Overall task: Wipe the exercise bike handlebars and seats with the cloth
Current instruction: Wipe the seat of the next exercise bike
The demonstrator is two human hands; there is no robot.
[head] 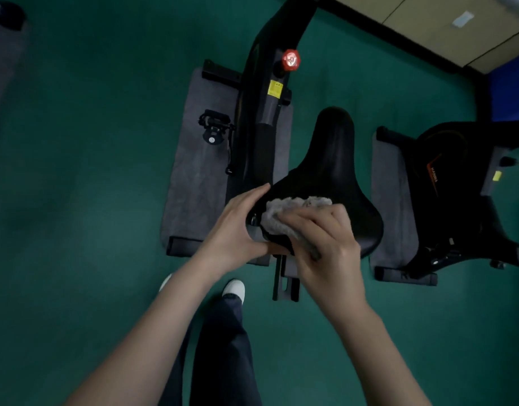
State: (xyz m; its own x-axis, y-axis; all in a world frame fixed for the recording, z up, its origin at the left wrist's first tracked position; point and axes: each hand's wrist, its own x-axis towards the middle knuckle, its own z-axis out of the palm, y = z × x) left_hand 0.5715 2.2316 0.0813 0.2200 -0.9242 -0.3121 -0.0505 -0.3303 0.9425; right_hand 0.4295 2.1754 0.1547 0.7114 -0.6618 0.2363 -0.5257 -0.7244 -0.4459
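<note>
A black bike seat (331, 168) fills the middle of the head view, its narrow nose pointing away from me. My right hand (325, 244) presses a crumpled grey cloth (284, 212) onto the wide rear left part of the seat, fingers curled over the cloth. My left hand (237, 227) holds the seat's left rear edge, fingers laid along the rim and thumb under it. The handlebars are not in view.
The bike's black frame (261, 112) with a red knob (291, 60) and a pedal (215, 127) stands on a grey mat (194, 177) over green floor. A second bike (451, 177) stands at right on its own mat. My legs and white shoe (235, 290) are below.
</note>
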